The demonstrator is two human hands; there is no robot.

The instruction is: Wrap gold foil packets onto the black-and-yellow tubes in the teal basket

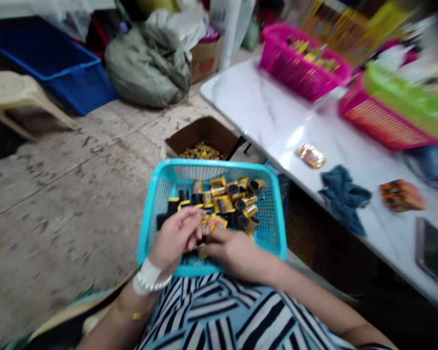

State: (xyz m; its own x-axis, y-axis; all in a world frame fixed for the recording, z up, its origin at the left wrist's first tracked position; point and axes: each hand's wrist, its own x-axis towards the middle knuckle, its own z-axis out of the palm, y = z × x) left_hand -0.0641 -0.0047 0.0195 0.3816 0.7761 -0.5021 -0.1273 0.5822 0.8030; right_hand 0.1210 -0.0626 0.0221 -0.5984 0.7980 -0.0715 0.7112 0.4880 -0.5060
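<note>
Between curled left hand [178,235] and curled right hand [239,253], close to both: flat yellow printed paper-like piece [214,223], apparently crosswise; cannot tell whether gripped by either.

No legible text that I can make out: print on the yellow pieces [223,204] in my turquoise basket [219,163] is too small and blurred, same for the shiny packet [311,155] and orange-and-black packet [401,195] on the white table [266,114]; yellow packaging [354,33] at the back just smears
</note>
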